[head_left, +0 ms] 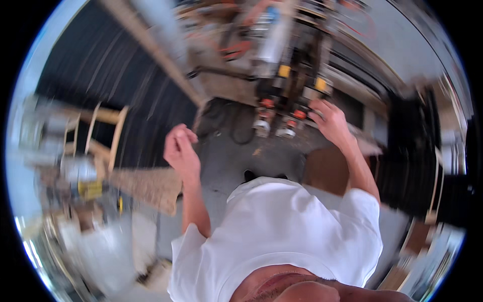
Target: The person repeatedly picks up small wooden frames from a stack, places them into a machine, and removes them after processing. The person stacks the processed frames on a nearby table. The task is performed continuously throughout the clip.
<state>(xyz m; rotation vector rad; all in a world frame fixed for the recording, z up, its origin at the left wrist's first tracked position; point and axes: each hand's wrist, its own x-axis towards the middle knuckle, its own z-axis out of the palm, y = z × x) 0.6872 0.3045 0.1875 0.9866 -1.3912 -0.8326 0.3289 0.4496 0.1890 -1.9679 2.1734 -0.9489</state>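
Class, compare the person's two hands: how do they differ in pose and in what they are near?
The left hand is loosely curled, raised over bare floor; the right hand is spread, reaching toward the machine. The left touches nothing; whether the right touches the machine is blurred. Both are bare and seem to hold nothing.

Whole view smeared by motion blur, machine [282, 65] at twelve o'clock too blurred to tell its kind, left hand [180, 150] curled with palm hidden, right hand [329, 121] fingertips lost in blur, wooden frame [103, 133] at nine o'clock streaked, clutter at three o'clock cut by rim
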